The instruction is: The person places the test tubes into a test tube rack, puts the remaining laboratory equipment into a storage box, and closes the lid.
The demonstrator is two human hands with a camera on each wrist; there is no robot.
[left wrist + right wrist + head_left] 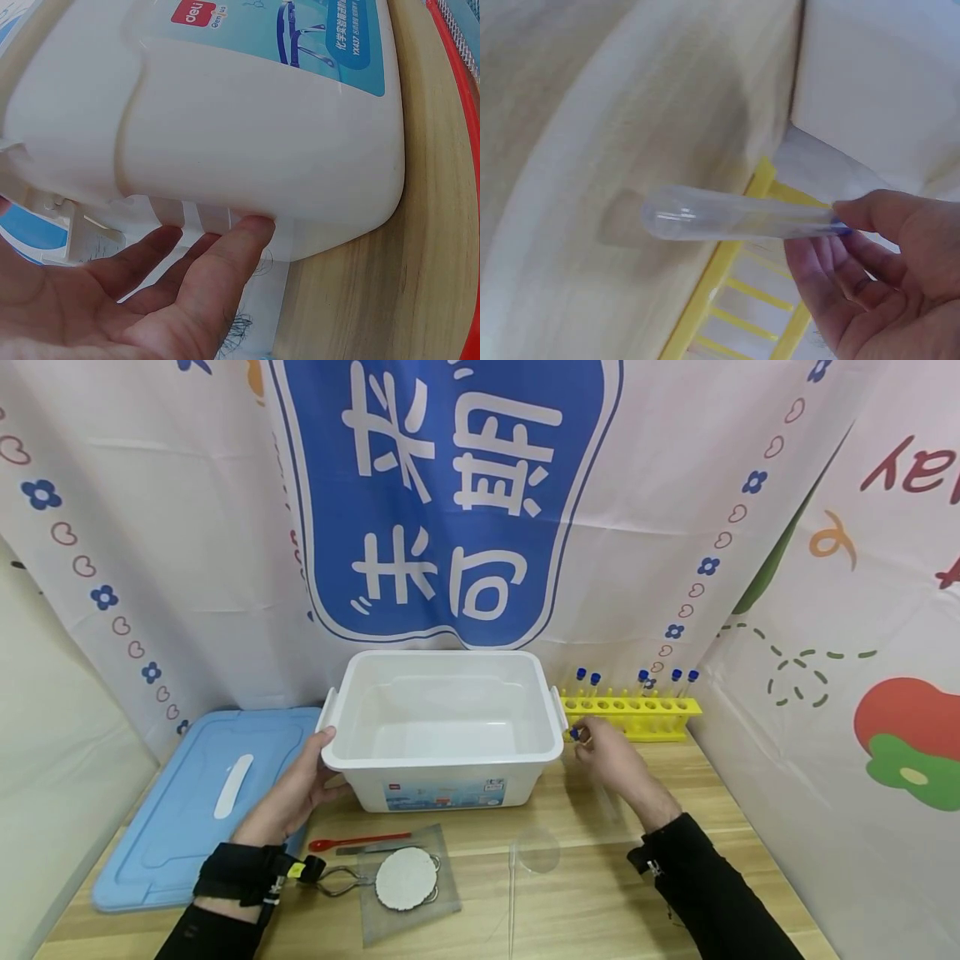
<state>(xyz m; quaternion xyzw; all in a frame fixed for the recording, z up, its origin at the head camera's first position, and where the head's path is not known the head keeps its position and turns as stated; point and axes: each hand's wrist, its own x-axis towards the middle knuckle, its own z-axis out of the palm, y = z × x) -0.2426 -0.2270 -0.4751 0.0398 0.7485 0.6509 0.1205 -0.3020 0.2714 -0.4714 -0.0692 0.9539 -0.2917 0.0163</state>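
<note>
A white plastic bin (442,789) stands in the middle of the table. My left hand (300,781) is at its left front corner, the thumb up by the rim. In the left wrist view extended fingertips (255,225) rest against the bin's side. My right hand (611,760), right of the bin, pinches a clear test tube (727,216) by its blue-capped end between thumb and fingers. Its rounded end points away from the palm, over the table. Just behind this hand stands a yellow test tube rack (660,722) holding several blue-capped tubes.
A light-blue lid (172,810) lies at the left. In front are a red spoon (352,842), metal tongs (341,883), and a round white-topped mesh (407,878) on a grey sheet (382,931). A clear disc (538,850) and thin glass rod (512,902) lie further right.
</note>
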